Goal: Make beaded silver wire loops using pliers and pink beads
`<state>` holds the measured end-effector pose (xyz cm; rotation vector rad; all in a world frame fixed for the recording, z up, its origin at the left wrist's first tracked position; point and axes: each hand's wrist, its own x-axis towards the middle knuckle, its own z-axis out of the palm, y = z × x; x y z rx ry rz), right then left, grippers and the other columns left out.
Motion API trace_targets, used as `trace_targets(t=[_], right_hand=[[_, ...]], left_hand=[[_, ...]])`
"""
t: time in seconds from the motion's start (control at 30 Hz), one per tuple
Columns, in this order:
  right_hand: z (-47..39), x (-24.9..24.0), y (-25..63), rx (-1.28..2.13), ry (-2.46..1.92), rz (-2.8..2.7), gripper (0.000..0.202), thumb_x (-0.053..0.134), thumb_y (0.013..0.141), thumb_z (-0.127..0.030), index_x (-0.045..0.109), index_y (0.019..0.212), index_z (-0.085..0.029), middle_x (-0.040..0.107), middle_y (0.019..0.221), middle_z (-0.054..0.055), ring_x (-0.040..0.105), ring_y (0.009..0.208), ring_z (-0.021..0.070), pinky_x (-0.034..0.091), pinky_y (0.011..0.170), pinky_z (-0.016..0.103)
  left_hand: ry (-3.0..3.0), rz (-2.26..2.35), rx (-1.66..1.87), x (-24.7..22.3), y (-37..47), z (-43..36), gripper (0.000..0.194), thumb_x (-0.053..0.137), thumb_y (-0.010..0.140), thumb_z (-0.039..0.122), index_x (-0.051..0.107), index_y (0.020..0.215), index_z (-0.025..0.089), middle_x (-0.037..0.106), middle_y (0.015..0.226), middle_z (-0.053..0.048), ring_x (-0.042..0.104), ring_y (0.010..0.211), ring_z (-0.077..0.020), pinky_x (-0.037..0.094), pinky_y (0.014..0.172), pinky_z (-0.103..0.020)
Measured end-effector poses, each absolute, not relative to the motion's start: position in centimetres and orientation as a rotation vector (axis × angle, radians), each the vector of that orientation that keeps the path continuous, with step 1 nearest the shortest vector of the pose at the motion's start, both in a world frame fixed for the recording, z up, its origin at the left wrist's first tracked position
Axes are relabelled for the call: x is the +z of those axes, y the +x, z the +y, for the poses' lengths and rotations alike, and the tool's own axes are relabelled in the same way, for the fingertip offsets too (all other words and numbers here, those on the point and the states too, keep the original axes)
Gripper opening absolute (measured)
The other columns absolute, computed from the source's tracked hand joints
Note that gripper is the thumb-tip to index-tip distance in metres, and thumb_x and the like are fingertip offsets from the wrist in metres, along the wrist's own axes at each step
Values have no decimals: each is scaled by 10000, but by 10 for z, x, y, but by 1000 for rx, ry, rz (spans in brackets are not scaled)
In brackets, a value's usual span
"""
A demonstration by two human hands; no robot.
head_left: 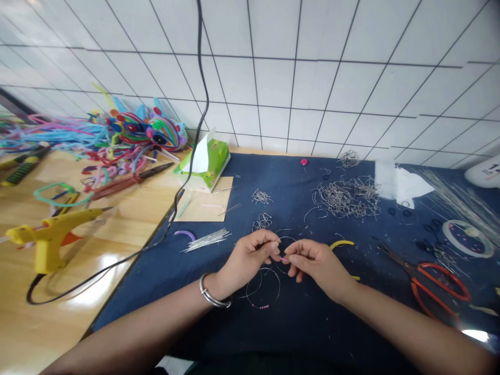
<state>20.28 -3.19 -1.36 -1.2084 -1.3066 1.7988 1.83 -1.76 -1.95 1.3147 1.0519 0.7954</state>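
My left hand (253, 252), with a silver bangle (211, 292) at its wrist, pinches a thin wire near the middle of the view. Close beside it on the right, my right hand (312, 260) has thumb and finger closed on the same wire, where small pink beads (284, 259) show between the fingertips. Below the hands, a wire loop with several pink beads (264, 307) lies on the dark blue cloth (297, 333). Yellow handles (342, 243) stick out from beyond my right hand.
Tangled wire pieces (344, 198) lie behind my right hand. Straight wires (209, 239) are at the left, orange-handled scissors (437, 284) at the right. A yellow glue gun (49, 239), its black cable (156, 244) and a tissue pack (211, 161) sit left.
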Motion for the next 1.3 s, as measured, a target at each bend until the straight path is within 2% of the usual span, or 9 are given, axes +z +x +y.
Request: trace_targets(t=[0.2,0.4,0.67,0.87,0.97,1.13,1.3], right_hand=[[-32,-14,204,1798,-1200,-1301,158,533,804,-264,545,916,-153,594,705,0,570,581,95,475,542,236],[-31,-18,205,1794,-1168,-1336,166,527,808,-267,538,930,-156,618,796,28,579,604,99,482,557,248],[-28,-18,207,1801,-1172,-1290,220,537,802,-286,521,990,-173,602,789,18,568,599,99,477,538,243],[-25,-12,211,1710,-1279,-1353,212,489,822,-377,534,820,-169,561,703,-4,526,540,90,428,469,215],[-25,-7,214,1571,-1403,-1563,186,470,826,-339,538,771,-175,550,661,-18,500,509,80,387,461,203],[-25,-5,214,1218,-1562,-1929,165,470,786,-250,540,653,-182,480,544,-41,432,499,80,319,473,203],[-18,-3,223,1137,-1620,-2174,162,464,761,-244,561,646,-184,533,557,-22,470,514,97,299,477,210]], left_hand=[[1182,1013,843,-20,19,-17,100,522,834,223,550,882,141,625,734,-20,610,685,-126,460,607,-241],[1080,967,855,-22,20,-19,95,533,832,220,542,887,143,613,736,-10,607,672,-114,441,591,-224],[1061,973,836,-21,20,-18,116,536,831,248,531,897,153,607,760,-12,622,690,-125,438,576,-217],[1243,1067,791,-20,17,-14,144,534,825,260,520,926,158,589,740,-6,628,670,-133,444,555,-219],[1337,1078,767,-22,15,-13,164,540,813,248,513,955,168,580,739,4,607,612,-109,446,549,-217],[1578,1126,704,-24,13,-15,117,523,810,240,560,896,171,564,700,13,534,535,-78,444,527,-207],[1696,1157,699,-19,4,-6,173,455,846,268,580,923,176,589,730,-2,538,528,-80,444,506,-199]])
